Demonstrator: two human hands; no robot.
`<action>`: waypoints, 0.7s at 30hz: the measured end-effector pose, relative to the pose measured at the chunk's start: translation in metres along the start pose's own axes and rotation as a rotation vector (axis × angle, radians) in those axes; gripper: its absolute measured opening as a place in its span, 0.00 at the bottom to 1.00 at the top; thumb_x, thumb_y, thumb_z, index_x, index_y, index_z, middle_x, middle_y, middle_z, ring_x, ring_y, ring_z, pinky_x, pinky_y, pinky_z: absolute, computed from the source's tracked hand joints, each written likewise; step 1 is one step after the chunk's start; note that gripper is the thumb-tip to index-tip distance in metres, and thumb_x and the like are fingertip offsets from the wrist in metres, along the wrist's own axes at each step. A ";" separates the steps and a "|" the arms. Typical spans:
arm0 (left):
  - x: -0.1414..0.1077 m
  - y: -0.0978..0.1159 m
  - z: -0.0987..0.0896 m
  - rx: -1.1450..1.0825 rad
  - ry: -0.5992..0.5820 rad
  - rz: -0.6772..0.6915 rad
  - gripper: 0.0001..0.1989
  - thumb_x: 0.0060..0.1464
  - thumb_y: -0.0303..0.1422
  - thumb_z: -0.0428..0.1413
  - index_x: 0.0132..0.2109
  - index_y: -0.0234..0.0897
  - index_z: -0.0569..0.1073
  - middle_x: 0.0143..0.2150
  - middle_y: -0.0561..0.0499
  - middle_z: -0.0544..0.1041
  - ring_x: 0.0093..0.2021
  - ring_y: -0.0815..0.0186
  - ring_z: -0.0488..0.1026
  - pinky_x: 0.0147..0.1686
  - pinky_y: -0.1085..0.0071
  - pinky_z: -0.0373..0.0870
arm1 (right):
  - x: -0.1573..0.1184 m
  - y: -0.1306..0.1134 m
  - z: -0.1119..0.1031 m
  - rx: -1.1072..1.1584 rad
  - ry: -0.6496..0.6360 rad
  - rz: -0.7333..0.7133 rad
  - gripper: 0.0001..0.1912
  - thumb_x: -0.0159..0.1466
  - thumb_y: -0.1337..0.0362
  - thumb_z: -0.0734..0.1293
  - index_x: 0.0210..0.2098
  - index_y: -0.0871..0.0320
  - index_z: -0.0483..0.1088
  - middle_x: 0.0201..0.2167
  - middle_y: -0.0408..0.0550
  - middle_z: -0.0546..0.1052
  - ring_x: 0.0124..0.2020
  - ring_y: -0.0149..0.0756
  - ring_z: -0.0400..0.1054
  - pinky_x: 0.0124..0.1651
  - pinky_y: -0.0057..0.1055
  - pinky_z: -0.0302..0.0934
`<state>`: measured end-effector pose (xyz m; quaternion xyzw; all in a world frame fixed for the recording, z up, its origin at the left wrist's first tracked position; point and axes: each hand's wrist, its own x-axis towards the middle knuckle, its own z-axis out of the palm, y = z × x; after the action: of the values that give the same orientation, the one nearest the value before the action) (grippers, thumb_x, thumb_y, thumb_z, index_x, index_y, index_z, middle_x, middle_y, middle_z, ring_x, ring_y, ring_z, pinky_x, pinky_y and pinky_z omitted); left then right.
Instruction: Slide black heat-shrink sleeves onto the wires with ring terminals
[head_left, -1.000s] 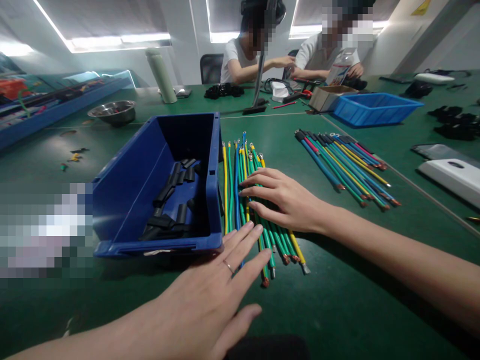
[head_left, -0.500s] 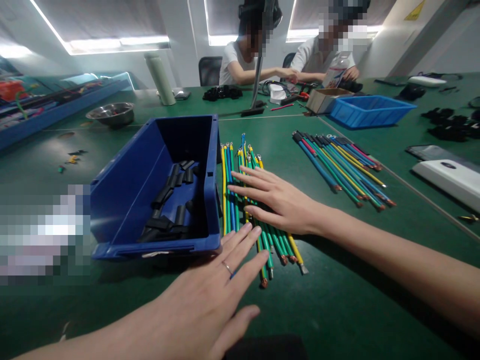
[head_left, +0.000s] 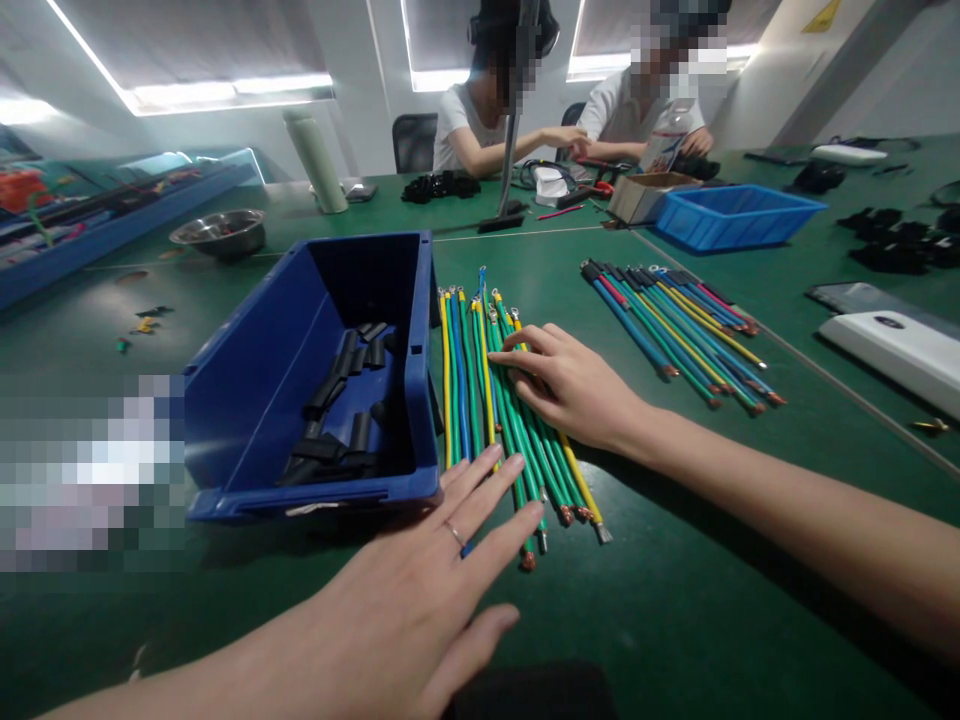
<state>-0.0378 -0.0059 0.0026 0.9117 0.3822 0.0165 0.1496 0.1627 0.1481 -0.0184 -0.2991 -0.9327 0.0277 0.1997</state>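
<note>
Yellow, green and blue wires [head_left: 525,450], tipped with ring terminals at the far end and bare copper at the near end, lie in a loose row on the green table. My left hand [head_left: 427,580], wearing a ring, spreads flat over their near ends, beside the blue bin's front corner. Bent but apart, the fingers of my right hand [head_left: 577,385] rest on the upper part of the green wires, gripping none visibly. Short black tubes [head_left: 361,432] lie inside the dark blue bin [head_left: 424,420], left of the wires.
To the right lies a second group of wires [head_left: 682,340] with black sleeves at their far ends. Farther back stand a light blue tray [head_left: 739,225], a cardboard box [head_left: 634,200], a metal bowl [head_left: 225,235] and a metal stand [head_left: 501,218]. Two people sit across the table.
My right hand has shifted slightly right, and its outstretched fingers have bent, uncovering more of the wires. The left hand stays in nearly the same place. The view has tilted slightly.
</note>
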 end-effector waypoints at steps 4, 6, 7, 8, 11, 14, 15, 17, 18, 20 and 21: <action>0.000 0.000 0.000 0.009 0.017 0.007 0.31 0.64 0.32 0.50 0.70 0.37 0.52 0.75 0.40 0.41 0.73 0.50 0.41 0.67 0.49 0.53 | 0.001 -0.001 0.000 0.011 -0.007 -0.050 0.20 0.67 0.68 0.59 0.57 0.62 0.71 0.56 0.53 0.73 0.52 0.48 0.63 0.55 0.48 0.62; 0.000 0.000 0.000 0.021 0.002 0.012 0.31 0.64 0.32 0.50 0.70 0.36 0.53 0.74 0.39 0.42 0.73 0.50 0.41 0.67 0.49 0.54 | 0.001 -0.002 0.000 0.004 -0.002 -0.058 0.20 0.67 0.67 0.60 0.57 0.62 0.71 0.58 0.51 0.72 0.55 0.48 0.62 0.57 0.49 0.60; 0.000 0.000 0.000 0.025 0.003 0.016 0.31 0.64 0.32 0.50 0.70 0.36 0.53 0.74 0.39 0.43 0.73 0.49 0.42 0.66 0.48 0.54 | 0.001 -0.003 0.000 -0.003 0.001 -0.051 0.20 0.68 0.67 0.59 0.57 0.62 0.71 0.58 0.51 0.72 0.56 0.48 0.62 0.58 0.49 0.60; 0.000 0.000 0.000 0.026 0.010 0.018 0.31 0.63 0.32 0.51 0.70 0.35 0.53 0.74 0.39 0.43 0.73 0.49 0.42 0.66 0.48 0.54 | 0.002 -0.004 0.000 -0.009 0.004 -0.043 0.20 0.68 0.66 0.59 0.57 0.62 0.71 0.58 0.51 0.73 0.56 0.48 0.63 0.58 0.49 0.60; 0.000 0.001 0.002 0.024 0.044 0.022 0.31 0.63 0.32 0.51 0.70 0.33 0.53 0.74 0.38 0.42 0.73 0.48 0.43 0.67 0.49 0.53 | 0.002 -0.005 0.001 -0.005 0.016 -0.023 0.20 0.70 0.65 0.57 0.56 0.64 0.71 0.58 0.52 0.73 0.57 0.47 0.64 0.60 0.48 0.60; 0.000 0.001 0.003 0.036 0.065 0.023 0.32 0.63 0.31 0.51 0.70 0.31 0.52 0.74 0.37 0.40 0.73 0.49 0.43 0.67 0.50 0.52 | 0.001 -0.003 0.003 0.047 0.001 -0.009 0.23 0.70 0.63 0.57 0.61 0.66 0.66 0.60 0.55 0.71 0.62 0.46 0.62 0.64 0.47 0.57; -0.001 0.001 0.003 0.039 0.070 0.025 0.32 0.63 0.31 0.51 0.70 0.31 0.51 0.74 0.37 0.40 0.73 0.49 0.43 0.67 0.51 0.52 | 0.001 -0.001 0.003 0.067 -0.014 -0.004 0.25 0.70 0.63 0.57 0.63 0.67 0.63 0.62 0.56 0.69 0.64 0.45 0.60 0.65 0.46 0.56; -0.001 0.000 0.003 0.040 0.072 0.029 0.32 0.63 0.32 0.51 0.70 0.31 0.51 0.75 0.36 0.39 0.73 0.49 0.43 0.67 0.51 0.52 | 0.001 0.001 0.005 0.091 -0.047 0.014 0.28 0.70 0.62 0.57 0.66 0.69 0.57 0.65 0.59 0.65 0.67 0.46 0.55 0.67 0.47 0.53; -0.001 0.000 0.002 0.040 0.070 0.032 0.32 0.63 0.32 0.51 0.70 0.31 0.51 0.74 0.36 0.39 0.73 0.49 0.43 0.67 0.50 0.53 | 0.001 0.001 0.006 0.088 -0.056 0.026 0.29 0.70 0.61 0.56 0.67 0.69 0.56 0.66 0.60 0.63 0.68 0.46 0.53 0.68 0.48 0.52; -0.001 -0.001 0.001 0.038 0.058 0.039 0.32 0.64 0.32 0.50 0.71 0.33 0.50 0.74 0.36 0.40 0.73 0.49 0.43 0.66 0.49 0.55 | 0.002 0.002 0.006 0.061 -0.066 0.051 0.29 0.71 0.60 0.55 0.68 0.68 0.54 0.67 0.59 0.62 0.70 0.46 0.51 0.69 0.49 0.48; -0.001 -0.001 0.001 0.036 0.051 0.044 0.32 0.64 0.33 0.50 0.71 0.35 0.50 0.74 0.36 0.42 0.73 0.48 0.43 0.65 0.48 0.56 | 0.002 0.002 0.006 0.046 -0.070 0.060 0.29 0.71 0.59 0.55 0.68 0.67 0.55 0.67 0.58 0.62 0.70 0.46 0.50 0.70 0.49 0.46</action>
<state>-0.0393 -0.0067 0.0015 0.9218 0.3659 0.0361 0.1231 0.1596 0.1509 -0.0237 -0.3212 -0.9288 0.0654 0.1728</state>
